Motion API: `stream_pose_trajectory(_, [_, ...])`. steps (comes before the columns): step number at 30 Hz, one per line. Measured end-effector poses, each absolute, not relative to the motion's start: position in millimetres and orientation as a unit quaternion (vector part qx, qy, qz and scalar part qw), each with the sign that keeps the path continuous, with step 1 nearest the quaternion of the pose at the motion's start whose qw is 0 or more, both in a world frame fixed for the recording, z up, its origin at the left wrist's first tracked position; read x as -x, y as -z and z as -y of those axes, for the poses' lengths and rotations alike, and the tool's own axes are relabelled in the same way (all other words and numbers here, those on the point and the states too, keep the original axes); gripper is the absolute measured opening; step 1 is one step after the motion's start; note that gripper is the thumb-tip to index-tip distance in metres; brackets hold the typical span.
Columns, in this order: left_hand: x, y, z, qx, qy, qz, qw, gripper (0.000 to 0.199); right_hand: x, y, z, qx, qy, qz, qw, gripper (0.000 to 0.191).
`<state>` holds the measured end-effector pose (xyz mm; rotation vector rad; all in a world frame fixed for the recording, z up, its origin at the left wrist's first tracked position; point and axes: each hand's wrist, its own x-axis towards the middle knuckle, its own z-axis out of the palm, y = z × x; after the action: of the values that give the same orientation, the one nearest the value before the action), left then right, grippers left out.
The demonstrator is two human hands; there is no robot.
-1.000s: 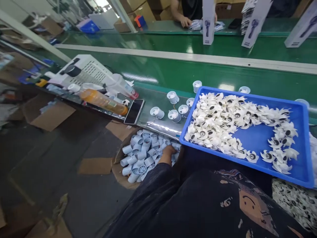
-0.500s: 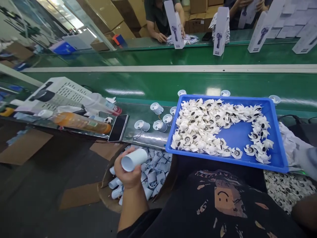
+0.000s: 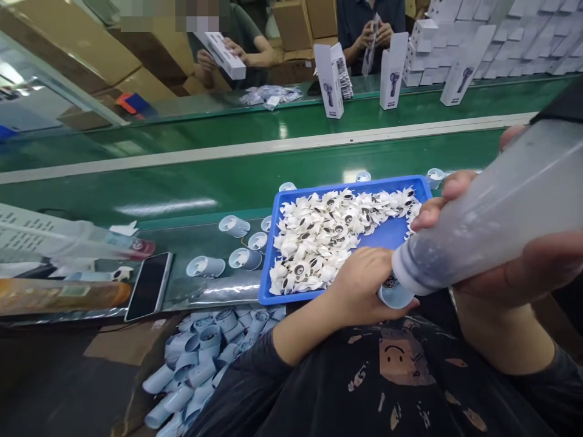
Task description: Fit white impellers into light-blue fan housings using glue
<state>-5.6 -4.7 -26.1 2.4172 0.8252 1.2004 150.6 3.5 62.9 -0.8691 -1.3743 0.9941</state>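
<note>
My left hand [image 3: 359,285] is closed around a light blue fan housing [image 3: 395,296], a short open tube held in front of my shirt. Small dark parts show inside its mouth. My right hand [image 3: 507,280] grips a large translucent bottle [image 3: 505,194], tilted with its white neck down against the housing's opening. Whether anything comes out of the bottle is hidden. Behind the hands lies a blue tray [image 3: 268,267] heaped with white fan impellers [image 3: 319,230], its right part covered by the bottle and right hand.
Several housings with impellers [image 3: 206,267] stand left of the tray, beside a phone [image 3: 149,285] and an orange drink bottle [image 3: 64,294]. A bin of loose housings [image 3: 195,370] sits below the bench. Across the green conveyor [image 3: 182,182], two people handle white boxes [image 3: 223,54].
My left hand has brought the housing from above the bin to in front of my body. My right hand has come into view with the bottle, its neck now at the housing. The view has shifted right.
</note>
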Motion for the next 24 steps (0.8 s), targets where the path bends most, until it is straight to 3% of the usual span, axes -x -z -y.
stream_pose_trajectory(6, [-2,24,11,-0.833,-0.417,-0.308,0.191,0.025,-156,-55,0,0.312,-0.483,0.557,0.599,0.066])
stream_pose_trajectory(12, [-4,24,10,-0.831,-0.439,-0.311,0.139,0.022,-154,-57,1,0.315,-0.45,0.572,0.609,0.058])
stream_pose_trajectory(16, [-4,21,13,-0.83,-0.438,-0.316,0.141,0.024,-146,-64,0,0.376,-0.447,0.554,0.593,0.068])
stream_pose_trajectory(19, [0,17,15,-0.836,-0.401,-0.315,0.204,0.035,-147,-65,-1,0.384,-0.469,0.535,0.589,0.075])
stream_pose_trajectory(22, [17,22,9,-0.853,-0.33,-0.329,0.235,0.063,-163,-60,-1,0.349,-0.48,0.52,0.615,0.059])
stream_pose_trajectory(24, [37,33,0,-0.845,-0.321,-0.372,0.21,0.067,-182,-53,-2,0.361,-0.449,0.53,0.622,0.048])
